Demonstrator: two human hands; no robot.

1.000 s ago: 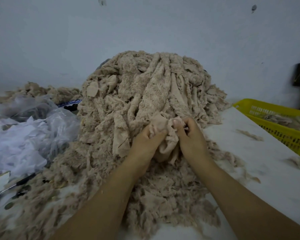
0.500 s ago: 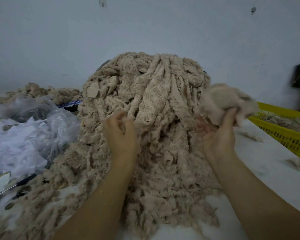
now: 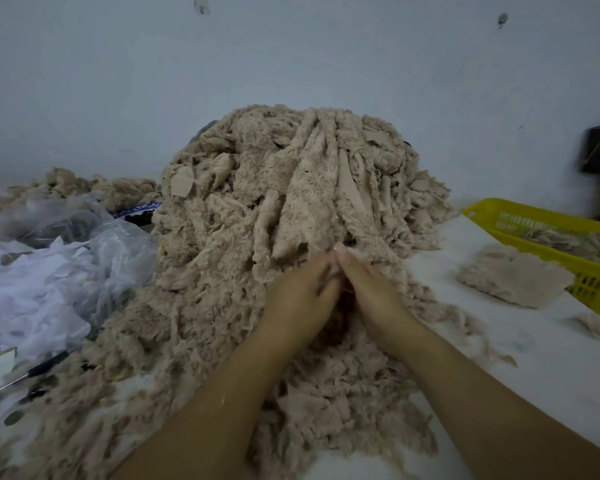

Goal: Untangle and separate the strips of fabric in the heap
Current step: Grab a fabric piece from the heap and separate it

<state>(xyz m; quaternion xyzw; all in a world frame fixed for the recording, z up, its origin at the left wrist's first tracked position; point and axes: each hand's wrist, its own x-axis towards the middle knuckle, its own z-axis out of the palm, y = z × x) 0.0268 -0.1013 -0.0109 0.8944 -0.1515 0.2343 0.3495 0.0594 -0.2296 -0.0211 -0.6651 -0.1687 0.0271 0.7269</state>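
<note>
A tall heap of beige fabric strips (image 3: pixel 291 188) fills the middle of the white table (image 3: pixel 534 368) and spreads toward me. My left hand (image 3: pixel 302 292) and my right hand (image 3: pixel 371 289) sit side by side at the heap's lower front. Their thumbs meet and their fingers curl down into the strips, gripping fabric there. The fingertips are buried in the cloth. A separated clump of beige fabric (image 3: pixel 513 278) lies flat on the table to the right, apart from both hands.
A yellow plastic basket (image 3: pixel 541 233) holding some beige strips stands at the right, just behind the clump. Clear and white plastic bags (image 3: pixel 49 271) pile up on the left, with scissors (image 3: pixel 18 379) by the front left edge. A small scrap (image 3: pixel 596 323) lies at the far right.
My right hand let go of the clump it held up at the right, which now lies by the basket. Both hands came back together at the front of the heap.
</note>
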